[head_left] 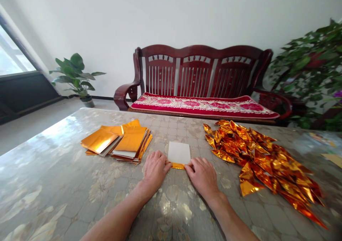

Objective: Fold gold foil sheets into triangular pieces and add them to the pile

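Observation:
A sheet of gold foil paper lies white side up on the table, its near edge folded over into a narrow gold strip. My left hand pinches the left end of that fold between thumb and fingers. At the right end, my right hand grips the same fold in the same way. Stacks of flat gold foil sheets sit beyond my left hand. To the right of my right hand spreads a heap of folded gold foil pieces, shiny and pointed.
The table has a patterned, glossy cover. A clear plastic bag lies at its right side. Behind the table stands a dark red wooden bench with a floral cushion. Potted plants flank the bench.

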`<control>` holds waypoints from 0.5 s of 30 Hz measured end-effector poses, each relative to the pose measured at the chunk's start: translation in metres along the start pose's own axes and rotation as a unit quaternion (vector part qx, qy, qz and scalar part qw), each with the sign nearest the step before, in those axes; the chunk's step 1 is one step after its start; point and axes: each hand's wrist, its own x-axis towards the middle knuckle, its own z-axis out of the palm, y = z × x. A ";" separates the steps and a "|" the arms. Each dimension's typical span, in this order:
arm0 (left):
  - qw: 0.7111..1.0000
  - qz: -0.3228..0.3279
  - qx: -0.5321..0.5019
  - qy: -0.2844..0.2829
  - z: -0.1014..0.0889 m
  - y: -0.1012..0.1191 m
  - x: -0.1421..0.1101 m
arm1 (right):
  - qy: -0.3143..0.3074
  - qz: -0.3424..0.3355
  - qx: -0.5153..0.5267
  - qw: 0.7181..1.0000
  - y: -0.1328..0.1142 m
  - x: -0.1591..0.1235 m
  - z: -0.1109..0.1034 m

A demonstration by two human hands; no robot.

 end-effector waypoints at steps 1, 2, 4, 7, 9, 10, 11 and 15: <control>1.000 0.001 -0.011 0.006 0.000 0.000 0.000 | -0.001 0.001 0.000 1.000 0.000 0.000 0.000; 1.000 0.006 -0.024 0.014 0.000 -0.001 -0.001 | -0.002 0.003 0.000 1.000 0.000 0.000 0.000; 0.998 0.031 -0.050 0.027 0.001 0.000 -0.001 | -0.003 0.005 -0.002 1.000 -0.001 0.000 -0.001; 0.991 0.107 -0.075 0.013 0.002 0.003 -0.003 | -0.003 0.007 -0.005 1.000 -0.001 0.000 -0.002; 0.985 0.157 -0.068 -0.018 0.002 0.006 -0.004 | -0.002 0.008 -0.006 1.000 -0.001 0.000 -0.002; 0.983 0.175 -0.055 -0.033 0.002 0.008 -0.005 | -0.002 0.009 -0.007 1.000 -0.001 0.000 -0.002; 0.981 0.186 -0.036 -0.044 0.001 0.010 -0.007 | -0.003 0.010 -0.008 1.000 -0.001 0.000 -0.001; 0.978 0.196 0.050 -0.049 -0.003 0.019 -0.016 | -0.004 0.014 -0.012 1.000 -0.001 0.001 0.001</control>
